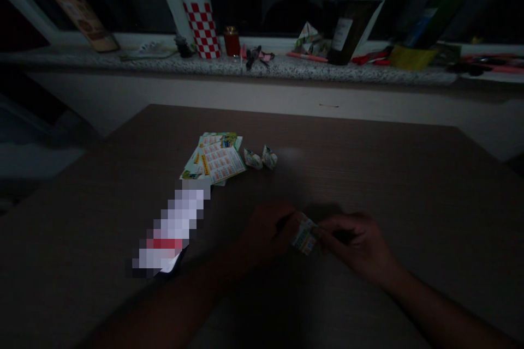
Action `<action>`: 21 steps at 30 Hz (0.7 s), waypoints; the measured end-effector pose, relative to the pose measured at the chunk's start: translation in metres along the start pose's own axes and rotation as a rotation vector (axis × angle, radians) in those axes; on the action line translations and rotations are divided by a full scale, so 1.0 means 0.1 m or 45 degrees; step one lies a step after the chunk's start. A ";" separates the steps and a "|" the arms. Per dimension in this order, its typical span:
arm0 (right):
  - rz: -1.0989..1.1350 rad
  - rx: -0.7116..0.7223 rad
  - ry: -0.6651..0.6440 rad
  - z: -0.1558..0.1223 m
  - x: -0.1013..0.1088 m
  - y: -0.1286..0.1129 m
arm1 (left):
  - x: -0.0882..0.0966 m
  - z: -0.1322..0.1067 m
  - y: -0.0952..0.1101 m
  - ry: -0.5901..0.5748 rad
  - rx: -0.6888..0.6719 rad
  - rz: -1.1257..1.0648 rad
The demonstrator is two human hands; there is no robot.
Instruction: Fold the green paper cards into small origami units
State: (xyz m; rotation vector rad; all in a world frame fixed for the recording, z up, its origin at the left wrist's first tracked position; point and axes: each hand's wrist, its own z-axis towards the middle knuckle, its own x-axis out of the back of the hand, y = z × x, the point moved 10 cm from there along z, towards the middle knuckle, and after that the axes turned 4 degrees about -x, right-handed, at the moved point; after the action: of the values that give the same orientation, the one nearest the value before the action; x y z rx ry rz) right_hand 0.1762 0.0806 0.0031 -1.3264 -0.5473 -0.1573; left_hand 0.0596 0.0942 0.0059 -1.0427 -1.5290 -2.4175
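Between my two hands is a small piece of printed paper (305, 234), folded into a compact shape. My left hand (270, 229) pinches its left edge, and my right hand (352, 237) grips the right edge between thumb and fingertips. Beyond my left hand, two small folded paper pieces (252, 158) stand side by side on the table. Just left of them lies a loose stack of printed paper cards (221, 159) with rows of numbers or dates too small to read. The scene is dim, so the fingers of my left hand show only partly.
A lit phone (176, 229), its screen blurred out, lies left of my hands on the wooden table (388, 163). Behind it, the stone windowsill (229, 67) carries a red-and-white checkered bottle (202, 27), a dark bottle (347, 32), a red jar (231, 42) and several small items.
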 end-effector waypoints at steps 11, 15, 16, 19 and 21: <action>-0.033 0.020 0.005 -0.01 0.01 -0.01 | -0.01 0.00 -0.07 -0.014 0.041 -0.090; -0.087 0.049 0.048 -0.02 0.02 -0.03 | -0.01 0.01 -0.08 0.021 0.074 -0.043; -0.106 0.067 0.076 -0.03 0.03 -0.04 | 0.00 0.00 -0.10 0.040 0.104 -0.033; -0.162 0.111 0.184 -0.04 0.08 -0.09 | 0.00 -0.01 -0.15 0.069 0.186 -0.053; -0.174 0.103 0.249 -0.04 0.13 -0.09 | -0.01 -0.01 -0.18 0.064 0.216 -0.089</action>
State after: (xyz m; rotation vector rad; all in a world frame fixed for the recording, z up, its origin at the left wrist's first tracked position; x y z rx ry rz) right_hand 0.1847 0.0773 0.0160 -1.1798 -0.4727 -0.3699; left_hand 0.0520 0.1021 -0.0088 -0.9043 -1.7450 -2.2894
